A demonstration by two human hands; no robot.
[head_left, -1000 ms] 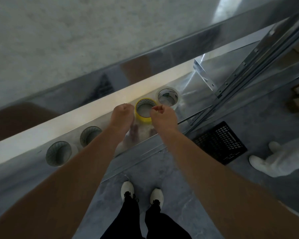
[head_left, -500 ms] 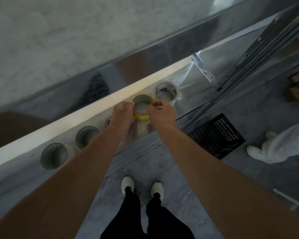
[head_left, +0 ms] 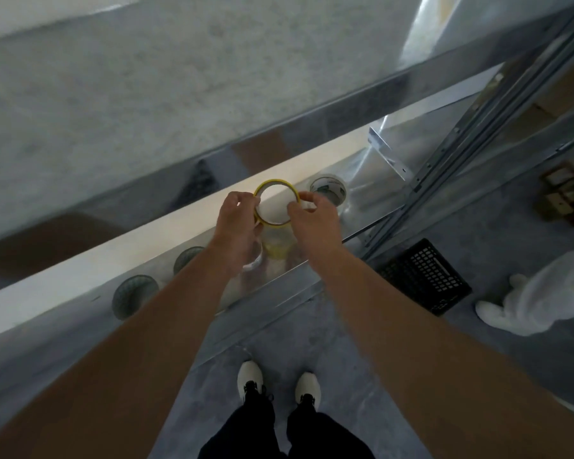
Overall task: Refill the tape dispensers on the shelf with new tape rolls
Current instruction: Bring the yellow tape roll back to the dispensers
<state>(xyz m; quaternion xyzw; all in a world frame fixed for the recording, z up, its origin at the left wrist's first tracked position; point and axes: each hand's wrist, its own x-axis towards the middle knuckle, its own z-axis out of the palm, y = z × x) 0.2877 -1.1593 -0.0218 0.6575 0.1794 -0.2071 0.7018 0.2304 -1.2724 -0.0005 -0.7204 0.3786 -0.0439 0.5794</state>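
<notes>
A yellow tape roll (head_left: 275,185) is lifted a little above the shiny metal shelf (head_left: 362,200), and its yellow reflection shows on the metal below. My left hand (head_left: 237,223) pinches its left rim and my right hand (head_left: 315,215) pinches its right rim. A clear tape roll (head_left: 328,191) lies flat on the shelf just to the right. Two grey-green rolls (head_left: 134,294) (head_left: 188,257) lie further left, the nearer one partly hidden by my left forearm. No dispenser is visible.
A perforated metal upright (head_left: 478,127) and a bracket (head_left: 386,154) stand at the shelf's right end. A black plastic crate (head_left: 424,276) sits on the floor below. A white-clad person (head_left: 540,303) is at the right. Brown blocks (head_left: 567,193) lie far right. My white shoes (head_left: 279,384) are near the shelf.
The yellow roll lay flat on the shelf with my fists beside it; both hands then closed on its rim and have lifted it up off the shelf.
</notes>
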